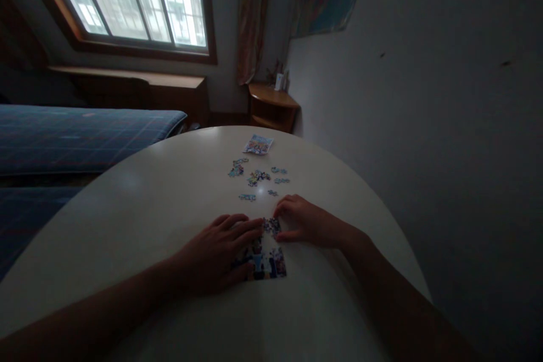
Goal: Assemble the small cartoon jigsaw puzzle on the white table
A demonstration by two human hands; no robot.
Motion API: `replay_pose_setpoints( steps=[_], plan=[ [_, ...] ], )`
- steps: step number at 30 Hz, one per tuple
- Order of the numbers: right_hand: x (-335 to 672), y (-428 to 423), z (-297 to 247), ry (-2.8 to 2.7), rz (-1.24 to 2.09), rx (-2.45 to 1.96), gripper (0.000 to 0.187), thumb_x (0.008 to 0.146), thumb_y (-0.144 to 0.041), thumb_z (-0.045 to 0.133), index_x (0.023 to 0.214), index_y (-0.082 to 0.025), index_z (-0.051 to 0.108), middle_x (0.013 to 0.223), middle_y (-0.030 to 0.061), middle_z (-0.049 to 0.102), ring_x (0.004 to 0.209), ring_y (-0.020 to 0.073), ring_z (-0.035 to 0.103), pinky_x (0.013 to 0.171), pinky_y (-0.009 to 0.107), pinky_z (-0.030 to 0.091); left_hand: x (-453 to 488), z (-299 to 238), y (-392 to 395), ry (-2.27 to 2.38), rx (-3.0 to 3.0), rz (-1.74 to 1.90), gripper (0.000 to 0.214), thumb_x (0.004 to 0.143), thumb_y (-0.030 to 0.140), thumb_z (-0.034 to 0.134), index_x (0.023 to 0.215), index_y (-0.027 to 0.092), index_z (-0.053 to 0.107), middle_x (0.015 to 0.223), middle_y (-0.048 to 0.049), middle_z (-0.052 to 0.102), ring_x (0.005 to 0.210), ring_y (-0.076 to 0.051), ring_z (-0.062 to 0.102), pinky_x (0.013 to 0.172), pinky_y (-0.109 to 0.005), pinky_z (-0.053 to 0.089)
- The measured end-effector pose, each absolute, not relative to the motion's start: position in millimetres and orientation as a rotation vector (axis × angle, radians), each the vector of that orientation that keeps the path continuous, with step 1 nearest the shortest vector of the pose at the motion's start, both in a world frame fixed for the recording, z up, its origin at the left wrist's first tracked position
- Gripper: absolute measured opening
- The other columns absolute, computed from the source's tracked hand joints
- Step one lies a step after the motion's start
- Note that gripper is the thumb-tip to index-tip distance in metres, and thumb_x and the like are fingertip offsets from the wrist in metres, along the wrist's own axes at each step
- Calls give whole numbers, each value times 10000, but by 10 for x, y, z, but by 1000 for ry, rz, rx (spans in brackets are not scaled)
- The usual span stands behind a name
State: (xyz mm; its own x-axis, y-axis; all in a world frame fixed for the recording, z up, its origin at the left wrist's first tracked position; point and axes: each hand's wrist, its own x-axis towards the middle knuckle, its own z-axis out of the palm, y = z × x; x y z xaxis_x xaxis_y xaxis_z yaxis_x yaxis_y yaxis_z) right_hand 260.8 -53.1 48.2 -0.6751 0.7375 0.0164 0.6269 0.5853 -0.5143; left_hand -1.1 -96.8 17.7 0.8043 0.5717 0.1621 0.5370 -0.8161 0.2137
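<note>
A partly joined jigsaw puzzle point(269, 266) lies near me on the round table. My left hand point(223, 251) rests flat across its left side, fingers spread, covering part of it. At the upper right of the puzzle, my right hand point(303, 220) curls thumb and fingers around the edge of a small cluster of joined puzzle pieces point(271, 227). The left fingertips touch that cluster from the other side. Beyond the hands lie loose puzzle pieces point(258, 177) in several small groups, among them a bluish strip point(247, 197).
A creased printed picture sheet point(258, 145) lies at the far side of the white round table point(169, 192). Left of the table is a plaid mattress point(85, 136). A wooden corner shelf point(274, 96) stands behind it, and a wall point(403, 124) runs along the right.
</note>
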Motion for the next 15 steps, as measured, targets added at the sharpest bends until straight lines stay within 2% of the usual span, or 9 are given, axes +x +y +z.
replay_pose_setpoints(
  steps=[15],
  plan=[
    [2572,-553,515,-2604,689,-1119,352,752,-358,786,1013,-174,638,1037,73,623,992,209,557,887,336,460,-14,181,-960,857,2819,373,605,917,380,525,1475,252,330,1499,-45,428,1295,-303,424,1066,-481,369]
  ],
)
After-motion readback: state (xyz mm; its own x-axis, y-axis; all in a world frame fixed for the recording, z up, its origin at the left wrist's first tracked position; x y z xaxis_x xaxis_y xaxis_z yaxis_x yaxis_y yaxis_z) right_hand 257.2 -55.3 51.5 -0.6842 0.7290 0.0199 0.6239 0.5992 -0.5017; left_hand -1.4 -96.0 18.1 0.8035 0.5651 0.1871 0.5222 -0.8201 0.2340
